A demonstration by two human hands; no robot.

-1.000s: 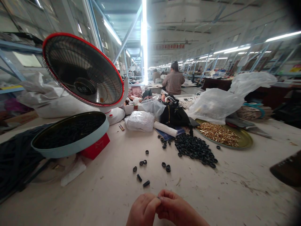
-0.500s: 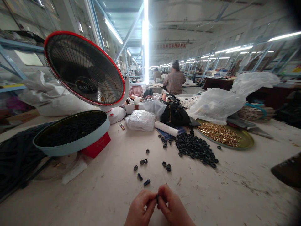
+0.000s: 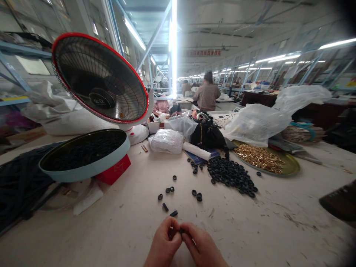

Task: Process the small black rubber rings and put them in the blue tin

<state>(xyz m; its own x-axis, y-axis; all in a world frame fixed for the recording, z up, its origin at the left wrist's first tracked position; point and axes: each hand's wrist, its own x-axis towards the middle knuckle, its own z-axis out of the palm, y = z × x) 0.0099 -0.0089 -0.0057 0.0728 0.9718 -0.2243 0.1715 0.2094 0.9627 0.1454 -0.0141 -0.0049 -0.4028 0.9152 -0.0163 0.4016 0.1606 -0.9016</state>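
Between my fingertips at the bottom middle is a small black loop, mostly covered by the fingers. My left hand pinches it from the left, closed, with its forefinger bent. From the other side my right hand grips it between thumb and fingers, also closed. Just beyond the hands lie two black strip-like pieces on the pale table. Several black loops are scattered farther up, and a heap of similar loops spreads to the right.
At left, a round tin of dark pieces rests on a red box, below a red-rimmed fan-shaped heater. A tray of gold-coloured metal parts lies right. A wrapped white bundle sits behind. A person stands far back.
Both hands have shifted slightly left, with the black loop still held between them. My left fingers have curled and risen a little; the right fingers have flattened somewhat.
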